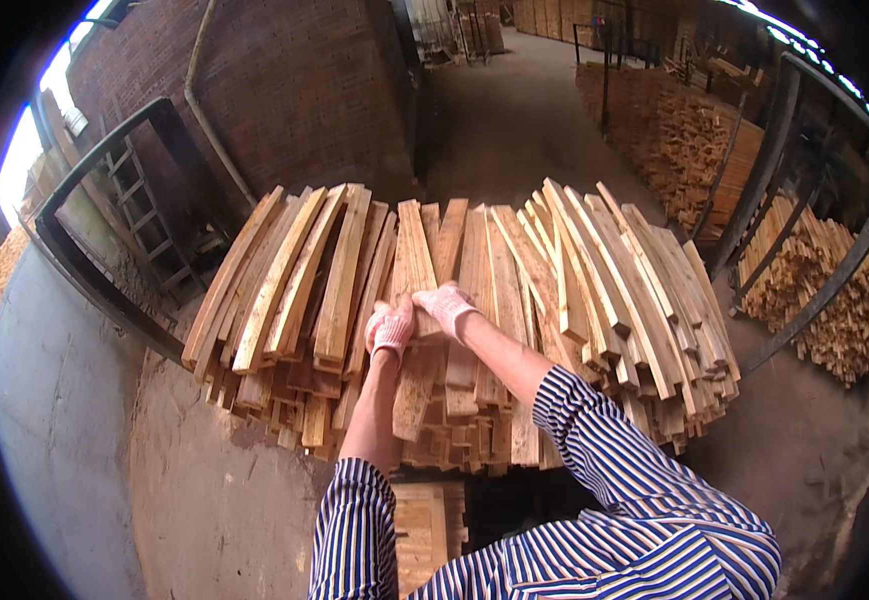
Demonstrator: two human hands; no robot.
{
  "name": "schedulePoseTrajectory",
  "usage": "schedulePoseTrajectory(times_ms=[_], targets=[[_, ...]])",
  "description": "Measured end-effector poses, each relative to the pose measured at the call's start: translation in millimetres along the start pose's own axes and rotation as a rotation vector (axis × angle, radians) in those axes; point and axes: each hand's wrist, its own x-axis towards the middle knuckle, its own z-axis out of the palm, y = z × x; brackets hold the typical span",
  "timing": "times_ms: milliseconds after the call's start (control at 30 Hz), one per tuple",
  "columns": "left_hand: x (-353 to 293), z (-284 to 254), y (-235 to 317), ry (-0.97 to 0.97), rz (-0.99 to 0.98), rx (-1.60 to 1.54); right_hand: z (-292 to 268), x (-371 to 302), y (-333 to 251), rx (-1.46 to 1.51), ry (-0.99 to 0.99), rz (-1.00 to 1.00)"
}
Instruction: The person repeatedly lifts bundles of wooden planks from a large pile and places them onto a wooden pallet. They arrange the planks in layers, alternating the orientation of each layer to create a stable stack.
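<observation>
Both hands wear pinkish knitted gloves and meet near the middle of a wide stack of wooden strips (344, 280). My left hand (391, 328) is closed round the near end of a pale wooden strip (415, 245) that points away from me. Close beside it, my right hand (444, 307) grips the same end from the right. Their fingertips are partly hidden, and I cannot tell whether one strip or two are held. More strips (594, 260) lie fanned out to the right, with their near ends uneven and overlapping.
Black metal frames stand at the left (59, 235) and right (859, 255) of the stack. A brick wall (254, 95) rises at the back left. More timber is piled (824, 280) at the right. Beneath me lies a slatted wooden piece (422, 525).
</observation>
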Motion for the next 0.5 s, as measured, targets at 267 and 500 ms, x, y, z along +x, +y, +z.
schedulePoseTrajectory(times_ms=[267,500], targets=[[0,-11,10,-0.305,0.32,-0.609,-64,-13,11,0.384,-0.264,-0.252],[-187,-112,-13,-0.76,-0.205,-1.323,-78,-154,131,0.535,-0.736,-0.524]])
